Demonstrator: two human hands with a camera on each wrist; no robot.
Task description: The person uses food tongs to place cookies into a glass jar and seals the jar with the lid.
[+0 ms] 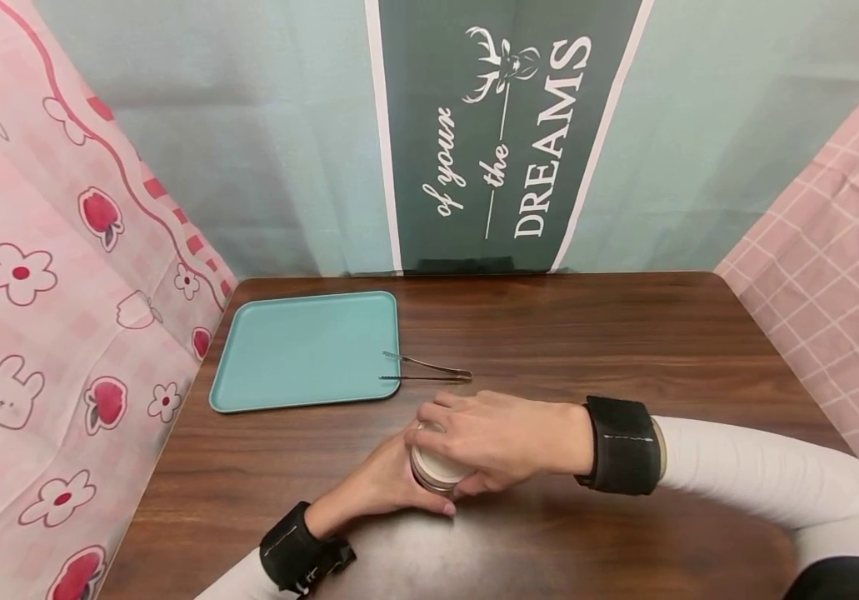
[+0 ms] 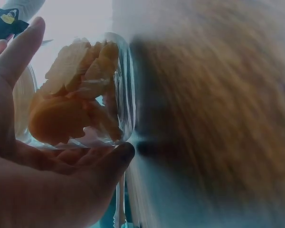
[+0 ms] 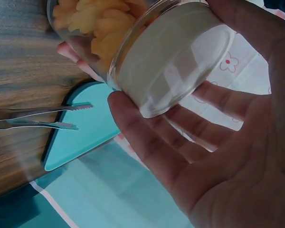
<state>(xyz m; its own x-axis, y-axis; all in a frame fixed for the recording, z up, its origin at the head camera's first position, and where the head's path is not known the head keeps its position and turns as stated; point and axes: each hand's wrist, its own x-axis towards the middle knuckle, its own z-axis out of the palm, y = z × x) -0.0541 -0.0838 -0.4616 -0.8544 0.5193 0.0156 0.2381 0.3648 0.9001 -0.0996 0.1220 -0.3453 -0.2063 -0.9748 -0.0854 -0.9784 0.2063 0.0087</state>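
A clear jar (image 2: pixel 126 95) with orange-yellow chunks (image 2: pixel 61 118) inside stands at the front middle of the table, between both hands. My left hand (image 1: pixel 382 482) grips it around the side, with the thumb on one side and the fingers on the other in the left wrist view. On top sits a pale round lid (image 3: pixel 171 59). Over it reaches my right hand (image 1: pixel 500 433), holding the lid's edge between thumb and fingers. In the head view the hands hide most of the jar. What kind of food the chunks are, I cannot tell.
A turquoise tray (image 1: pixel 302 350) lies at the back left of the wooden table (image 1: pixel 586 350). Metal tongs (image 1: pixel 436 367) rest across its right edge, tips on the tray and bent end over the table. Fabric curtains (image 1: pixel 287 142) hang behind and at both sides.
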